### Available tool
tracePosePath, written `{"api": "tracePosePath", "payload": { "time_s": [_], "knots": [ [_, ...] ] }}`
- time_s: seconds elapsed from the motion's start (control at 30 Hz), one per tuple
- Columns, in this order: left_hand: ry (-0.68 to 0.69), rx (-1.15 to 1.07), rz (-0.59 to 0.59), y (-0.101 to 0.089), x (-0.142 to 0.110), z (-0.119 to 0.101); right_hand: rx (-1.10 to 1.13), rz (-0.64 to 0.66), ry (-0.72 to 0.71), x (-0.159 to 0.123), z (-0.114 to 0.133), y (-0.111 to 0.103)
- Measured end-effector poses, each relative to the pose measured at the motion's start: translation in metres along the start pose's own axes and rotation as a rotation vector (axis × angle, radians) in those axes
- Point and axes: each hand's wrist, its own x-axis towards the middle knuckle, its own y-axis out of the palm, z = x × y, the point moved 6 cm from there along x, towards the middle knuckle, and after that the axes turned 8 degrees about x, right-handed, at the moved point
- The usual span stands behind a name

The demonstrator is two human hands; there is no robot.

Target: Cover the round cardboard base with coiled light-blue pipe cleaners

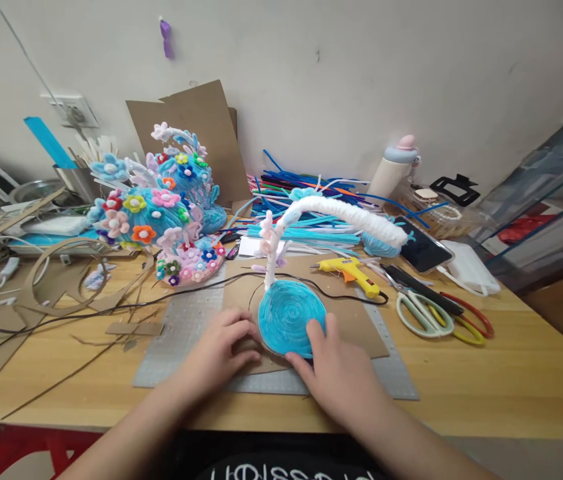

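A disc of coiled blue pipe cleaner (291,319) lies on a brown cardboard sheet (361,333), and a white fuzzy stem (351,213) rises at the disc's back left edge, then arches over to the right of the disc; small pink and lilac blossoms (266,230) cling to its lower part. The right hand (338,363) has hold of the disc at its front right rim, thumb at the edge and bent fingers on the top, only slightly parted. The left hand (224,343) is half curled at the disc's left edge, thumb apart from the fingers; whether it pinches the rim I cannot tell. Under the cardboard, showing to the left and right of the disc, is a grey cutting mat (181,347) on the wooden tabletop (461,387). Behind and to the right of the disc lies a yellow hot-glue gun (351,272); farther right are scissors with pale green handles (425,315) and a smartphone (426,247). A heap of pipe cleaners (306,233) is spread behind the disc. Behind it to the left stands an ornament covered in multicoloured flowers (154,213), and well to the disc's left lies a cut cardboard ring (31,283).
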Motion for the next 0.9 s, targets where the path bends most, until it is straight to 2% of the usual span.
{"api": "tracePosePath", "payload": {
  "time_s": [0.13, 0.3, 0.4, 0.47, 0.6, 0.63, 0.77, 0.9],
  "knots": [
    [0.09, 0.062, -0.018, 0.002, 0.011, 0.003, 0.008, 0.007, -0.024, 0.001, 0.0, -0.002],
    [0.221, 0.057, 0.159, 0.003, 0.028, 0.001, 0.01, 0.015, -0.035, 0.001, 0.001, -0.002],
    [0.235, 0.024, 0.21, -0.003, 0.032, 0.0, 0.007, 0.002, -0.035, 0.001, 0.001, -0.002],
    [0.2, 0.006, 0.196, -0.007, 0.028, 0.0, 0.005, -0.001, -0.033, 0.001, 0.001, -0.002],
    [-0.003, -0.052, 0.023, -0.009, 0.008, 0.002, 0.001, 0.002, -0.033, 0.001, 0.001, -0.002],
    [-0.02, -0.099, 0.012, -0.005, 0.002, -0.001, 0.002, 0.003, -0.032, 0.001, 0.001, -0.002],
    [0.074, -0.079, 0.06, 0.019, -0.009, -0.017, 0.005, -0.002, -0.03, -0.001, 0.001, -0.001],
    [0.091, 0.112, 0.032, 0.026, -0.006, -0.023, 0.011, 0.006, -0.019, -0.001, 0.0, 0.001]
  ]
}}
